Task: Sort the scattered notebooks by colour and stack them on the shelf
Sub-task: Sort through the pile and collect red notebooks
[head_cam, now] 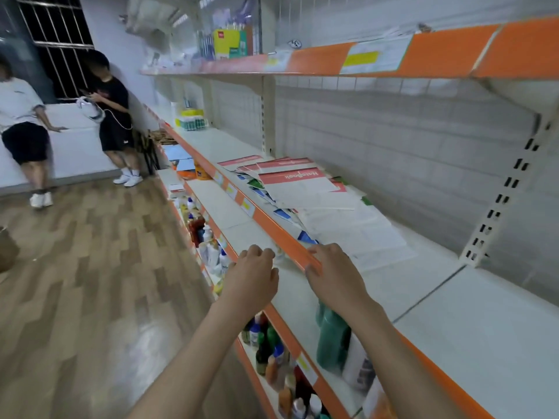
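Note:
Several notebooks lie scattered and overlapping on the middle shelf [453,316]. On top lies a white one with a red "Notebook" band [295,181]; blue [284,213] and green [254,183] covers poke out beneath, and pale ones [357,231] spread toward me. My right hand [334,272] rests on the shelf's orange front edge beside the nearest notebooks, fingers relaxed, holding nothing. My left hand [252,272] hovers just left of that edge, over the lower shelf, fingers loosely curled and empty.
Bottles [208,237] crowd the lower shelves. A top shelf [438,55] with an orange rim carries boxed stationery [230,43]. Two people [113,116] stand at the far left by a barred window. Wooden floor [90,267] spreads to the left.

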The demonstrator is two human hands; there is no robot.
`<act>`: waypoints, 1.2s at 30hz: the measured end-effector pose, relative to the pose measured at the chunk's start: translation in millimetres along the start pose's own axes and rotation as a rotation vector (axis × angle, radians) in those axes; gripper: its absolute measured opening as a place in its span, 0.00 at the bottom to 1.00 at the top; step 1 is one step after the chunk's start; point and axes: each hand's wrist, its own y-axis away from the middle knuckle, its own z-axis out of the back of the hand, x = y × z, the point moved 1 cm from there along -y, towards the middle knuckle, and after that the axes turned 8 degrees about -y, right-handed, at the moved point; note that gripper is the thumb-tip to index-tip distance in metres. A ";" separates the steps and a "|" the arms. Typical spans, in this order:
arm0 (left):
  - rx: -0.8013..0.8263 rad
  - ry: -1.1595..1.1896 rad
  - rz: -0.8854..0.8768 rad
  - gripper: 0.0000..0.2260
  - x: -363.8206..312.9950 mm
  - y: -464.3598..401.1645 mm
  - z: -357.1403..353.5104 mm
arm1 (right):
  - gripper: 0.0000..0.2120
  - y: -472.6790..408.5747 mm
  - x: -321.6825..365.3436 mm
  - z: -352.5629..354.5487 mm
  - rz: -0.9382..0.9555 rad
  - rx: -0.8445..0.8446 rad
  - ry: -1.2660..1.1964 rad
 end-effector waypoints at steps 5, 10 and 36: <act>0.007 0.018 -0.038 0.17 17.9 -61.2 -2.5 | 0.16 -54.7 1.5 -9.1 -0.056 -0.045 -0.008; -0.015 0.061 -0.105 0.17 20.2 -114.9 -6.9 | 0.15 -96.1 -6.3 -6.4 -0.113 -0.088 0.010; -0.069 0.209 -0.573 0.16 10.1 -327.9 -18.8 | 0.16 -219.2 -33.0 -5.6 -0.449 -0.403 0.219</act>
